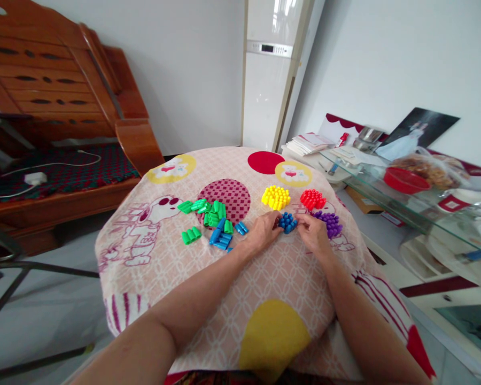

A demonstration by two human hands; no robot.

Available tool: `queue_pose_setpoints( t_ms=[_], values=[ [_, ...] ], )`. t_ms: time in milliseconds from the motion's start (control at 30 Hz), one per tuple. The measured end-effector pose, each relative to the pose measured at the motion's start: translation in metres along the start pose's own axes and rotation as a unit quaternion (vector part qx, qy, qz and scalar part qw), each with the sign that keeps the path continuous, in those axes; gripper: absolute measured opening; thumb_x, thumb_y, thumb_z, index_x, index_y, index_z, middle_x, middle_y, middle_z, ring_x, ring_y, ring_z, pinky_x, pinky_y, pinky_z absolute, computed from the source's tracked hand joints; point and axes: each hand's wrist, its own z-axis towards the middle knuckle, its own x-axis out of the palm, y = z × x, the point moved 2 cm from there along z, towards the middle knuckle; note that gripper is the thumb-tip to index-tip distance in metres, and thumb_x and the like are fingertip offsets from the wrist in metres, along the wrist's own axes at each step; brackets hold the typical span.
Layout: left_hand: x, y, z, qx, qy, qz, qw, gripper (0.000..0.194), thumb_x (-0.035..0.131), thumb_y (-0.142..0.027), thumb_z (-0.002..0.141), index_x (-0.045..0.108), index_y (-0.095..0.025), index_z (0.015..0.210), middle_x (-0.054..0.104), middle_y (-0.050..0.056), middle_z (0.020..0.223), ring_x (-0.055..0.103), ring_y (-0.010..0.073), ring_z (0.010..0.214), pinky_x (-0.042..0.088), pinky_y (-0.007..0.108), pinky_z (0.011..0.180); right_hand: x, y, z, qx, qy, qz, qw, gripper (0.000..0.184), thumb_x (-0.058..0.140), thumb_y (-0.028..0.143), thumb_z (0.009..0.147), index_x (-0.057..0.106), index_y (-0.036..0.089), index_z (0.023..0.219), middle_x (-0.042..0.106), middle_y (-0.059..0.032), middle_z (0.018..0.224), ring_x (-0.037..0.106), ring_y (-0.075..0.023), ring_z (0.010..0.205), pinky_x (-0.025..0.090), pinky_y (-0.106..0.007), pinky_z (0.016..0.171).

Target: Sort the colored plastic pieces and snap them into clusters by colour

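Note:
A cluster of small blue pegs [287,222] stands upright on the patterned tablecloth [272,278]. My left hand [265,227] touches its left side with bent fingers, and my right hand [311,230] is at its right side, fingertips close together. Whether either hand pinches a single peg is too small to make out. Just right of my right hand stands a purple cluster [329,223]. Behind the blue group are a yellow cluster [276,197] and a red cluster [313,199]. Left of my left hand lie loose blue pieces [221,239] and green pieces [212,215], some in joined rows.
A wooden bench [60,101] with a white charger [35,178] is at the left. On the right, a glass shelf [356,174] holds a red bowl [406,180], papers and a photo. A tall white cabinet-like appliance [266,91] stands behind the table.

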Motion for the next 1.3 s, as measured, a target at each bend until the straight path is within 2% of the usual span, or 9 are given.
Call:
queue_pose_setpoints(
  t_ms=[167,367,467,567,700,900,1067,1167,1300],
  values=[
    [-0.026,-0.002,-0.005,-0.002,0.006,0.086,0.996,0.029,0.066,-0.020,0.081,0.063,-0.016,0.110,0.070,0.006,0.097,0.065,0.0167,0.085,0.049,0.027,0.076,-0.001,0.001,-0.001,-0.006,-0.006,0.008,1.000,0.034,0.051,0.014,0.074,0.076,0.018,0.097,0.077,-0.0057,0.088,0.071,-0.0196,0.076,0.056,-0.030,0.075],
    [-0.126,0.019,-0.027,-0.094,0.076,0.241,0.963,0.007,0.063,-0.023,0.079,0.069,-0.020,0.081,0.071,0.002,0.079,0.064,0.0176,0.075,0.041,0.026,0.064,-0.002,0.000,-0.001,-0.001,0.003,0.009,1.000,0.033,0.051,0.015,0.074,0.076,0.017,0.096,0.076,-0.0060,0.083,0.070,-0.0190,0.071,0.056,-0.029,0.073],
    [-0.158,0.035,-0.042,-0.153,0.145,0.286,0.935,0.006,0.070,-0.027,0.070,0.067,-0.021,0.069,0.067,0.001,0.068,0.061,0.0188,0.067,0.035,0.027,0.058,-0.002,0.000,0.000,-0.001,0.006,0.007,1.000,0.033,0.051,0.015,0.074,0.076,0.018,0.095,0.076,-0.0052,0.081,0.069,-0.0185,0.069,0.055,-0.029,0.071],
    [-0.160,0.041,-0.051,-0.174,0.192,0.280,0.925,0.012,0.074,-0.029,0.064,0.065,-0.021,0.069,0.064,0.000,0.065,0.060,0.0198,0.067,0.034,0.027,0.059,-0.002,0.000,0.000,-0.002,0.006,0.011,1.000,0.032,0.052,0.015,0.074,0.076,0.018,0.095,0.076,-0.0049,0.082,0.069,-0.0185,0.070,0.055,-0.029,0.072],
    [-0.145,0.037,-0.049,-0.149,0.184,0.299,0.925,0.015,0.069,-0.023,0.069,0.064,-0.020,0.082,0.066,0.002,0.074,0.061,0.0213,0.074,0.035,0.028,0.062,-0.002,0.000,0.000,-0.002,0.007,0.016,1.000,0.032,0.052,0.015,0.075,0.076,0.019,0.095,0.077,-0.0055,0.085,0.070,-0.0187,0.073,0.055,-0.028,0.073],
    [-0.133,0.042,-0.040,-0.136,0.072,0.295,0.943,0.026,0.062,-0.027,0.079,0.062,-0.019,0.104,0.071,0.006,0.094,0.065,0.0226,0.085,0.042,0.029,0.069,-0.001,0.000,-0.001,-0.004,0.004,0.013,1.000,0.031,0.052,0.017,0.076,0.076,0.017,0.096,0.077,-0.0069,0.085,0.070,-0.0189,0.073,0.055,-0.029,0.073],
    [-0.145,0.038,-0.039,-0.161,0.022,0.302,0.939,0.023,0.066,-0.028,0.076,0.067,-0.020,0.098,0.073,0.006,0.098,0.066,0.0237,0.090,0.044,0.027,0.069,-0.002,0.002,-0.001,-0.012,0.007,0.012,1.000,0.034,0.050,0.015,0.075,0.076,0.017,0.097,0.075,-0.0055,0.079,0.068,-0.0178,0.067,0.054,-0.028,0.069],
    [-0.152,0.030,-0.040,-0.189,0.035,0.293,0.937,0.013,0.063,-0.029,0.078,0.069,-0.020,0.085,0.073,0.005,0.085,0.066,0.0219,0.080,0.042,0.027,0.064,-0.002,0.003,-0.001,-0.015,0.004,0.012,1.000,0.034,0.050,0.015,0.075,0.076,0.018,0.095,0.076,-0.0055,0.081,0.068,-0.0177,0.068,0.055,-0.028,0.070],
    [-0.142,0.026,-0.042,-0.168,0.116,0.280,0.938,0.011,0.067,-0.032,0.075,0.069,-0.022,0.074,0.070,0.002,0.074,0.064,0.0204,0.073,0.038,0.027,0.062,-0.002,0.002,-0.001,-0.015,0.009,0.012,1.000,0.034,0.050,0.016,0.075,0.076,0.017,0.097,0.076,-0.0058,0.079,0.068,-0.0181,0.067,0.054,-0.028,0.067]
  ],
)
